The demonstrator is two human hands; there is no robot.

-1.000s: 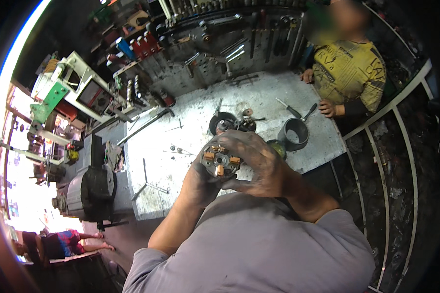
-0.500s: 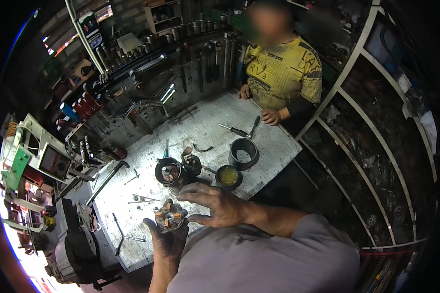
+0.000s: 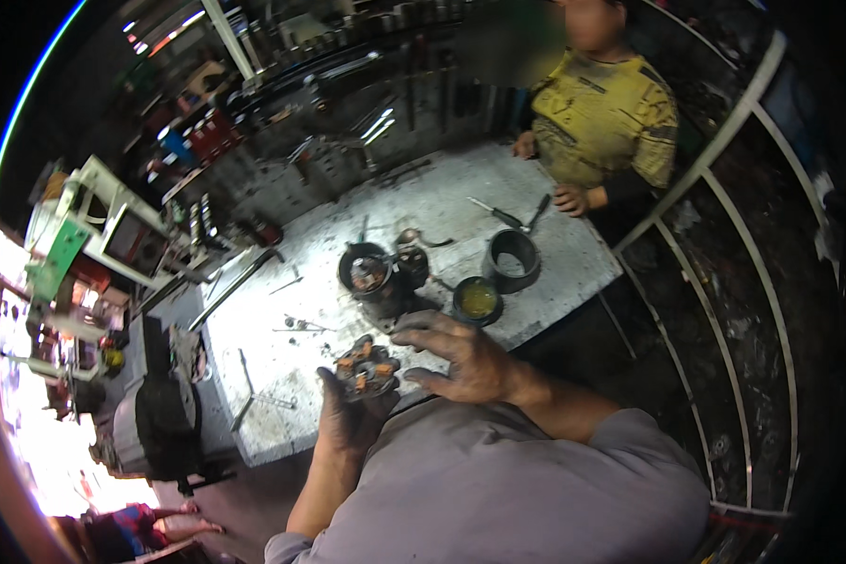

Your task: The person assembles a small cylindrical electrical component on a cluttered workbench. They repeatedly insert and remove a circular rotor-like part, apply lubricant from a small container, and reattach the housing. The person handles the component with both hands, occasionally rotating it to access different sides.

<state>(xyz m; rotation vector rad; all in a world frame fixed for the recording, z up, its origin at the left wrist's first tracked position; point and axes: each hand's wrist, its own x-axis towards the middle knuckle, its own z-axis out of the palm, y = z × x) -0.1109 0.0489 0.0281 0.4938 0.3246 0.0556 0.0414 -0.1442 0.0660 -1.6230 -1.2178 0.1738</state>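
In my head view, the round brush holder [image 3: 367, 368] sits just below the centre of the frame, orange-brown blocks facing up. I have my left hand [image 3: 352, 423] closed around it from below, thumb at its left edge. My right hand [image 3: 465, 362] is loosely spread to its right, thumb apart from fingers, gripping nothing that I can see; whether a fingertip touches the holder I cannot tell.

As I judge it, the unit is well opened up: the holder is out, and the dark motor housing [image 3: 383, 303] near mid-frame shows coppery parts inside. Holder and housing are apart, not yet joined.

Right of the housing stand a dark cup [image 3: 480, 321] with something yellowish inside and a hollow cylinder [image 3: 515, 283], crowding the way past my right fingers. Loose small hardware [image 3: 301, 325] and a three-armed wrench [image 3: 245, 406] lie left on the workbench [image 3: 573, 268]. A screwdriver [image 3: 500, 215] lies upper right, near a co-worker [image 3: 602, 132] at the bench edge.
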